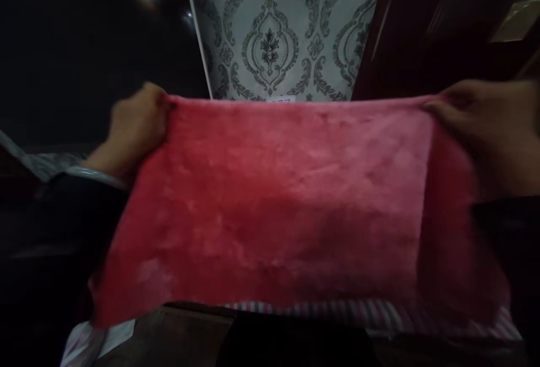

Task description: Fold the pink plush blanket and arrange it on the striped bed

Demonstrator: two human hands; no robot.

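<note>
A red and pink cloth point(270, 198), soft and fuzzy in look, hangs stretched between my two hands. My left hand point(141, 122) is closed on its upper left corner. At the upper right, my right hand point(472, 114) pinches the top edge between thumb and fingers. The top edge runs nearly straight, while a darker red part of the cloth falls behind and beside the right side. Motion blurs the hands and fabric somewhat. Below the lower edge, a striped fabric point(363, 313) shows, partly hidden by the cloth.
Patterned grey wallpaper point(270, 46) faces me, with a dark glossy panel point(93, 46) on the left and a dark red panel point(430, 30) bearing a gold-coloured plate point(517, 20) on the right. A pale sheet point(118, 338) lies at the lower left.
</note>
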